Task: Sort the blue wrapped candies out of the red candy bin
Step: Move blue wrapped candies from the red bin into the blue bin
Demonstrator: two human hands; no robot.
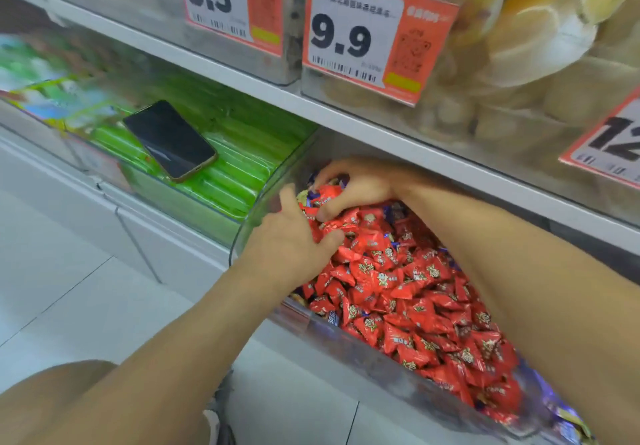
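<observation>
Fingers of the right hand (pixel 349 185) curl around a few wrappers at the far end of the red candy bin (pixel 363 347), the left hand (pixel 294 240) pressing alongside; scattered blue wrapped candies (pixel 333 318) remain, so sorting looks unfinished.

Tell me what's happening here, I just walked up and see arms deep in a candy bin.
A person is digging through a clear bin full of red candies on a shop shelf. The right hand is curled over a clump of wrappers at the far end, where some blue candies show. The left hand lies on the red pile beside it. More blue wrappers peek out along the bin's edges. A phone lies on the green packs in the next bin.
</observation>
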